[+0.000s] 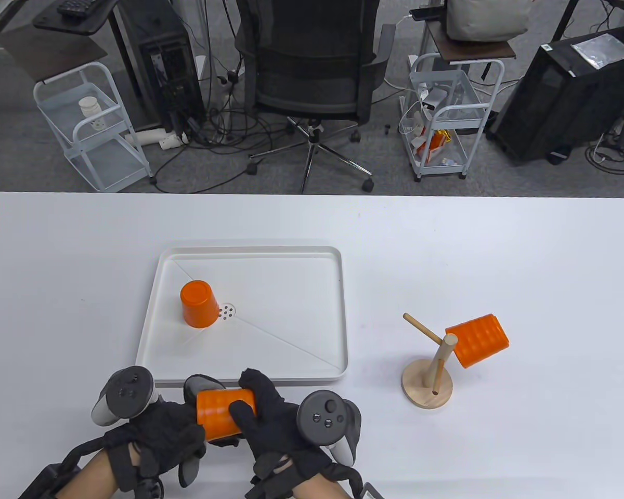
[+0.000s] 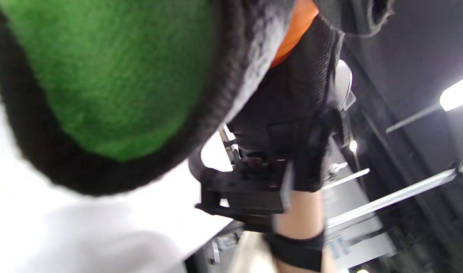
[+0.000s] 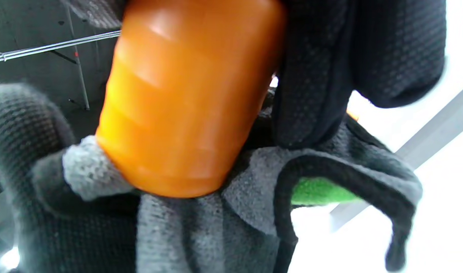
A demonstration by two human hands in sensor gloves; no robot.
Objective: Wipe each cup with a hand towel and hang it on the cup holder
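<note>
A: Status? 
B: Right hand (image 1: 275,416) curls round the ribbed orange cup (image 1: 223,413), held sideways between both hands. Left hand (image 1: 161,431) bunches the grey-green hand towel (image 3: 223,223) against its rim.
A: Tip?
B: Rotate cup, keep towel pressed.

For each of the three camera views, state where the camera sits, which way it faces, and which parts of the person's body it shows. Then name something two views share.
Table view: above, looking down at the table; both gloved hands, the left hand and right hand, hold the orange cup.
Left wrist view: on the left wrist, tilted upward; shows the green-and-grey towel and the other forearm.
Right wrist view: on the right wrist, close up; gloved fingers grip the cup over the towel.
Shared: both wrist views show the towel and the cup.
</note>
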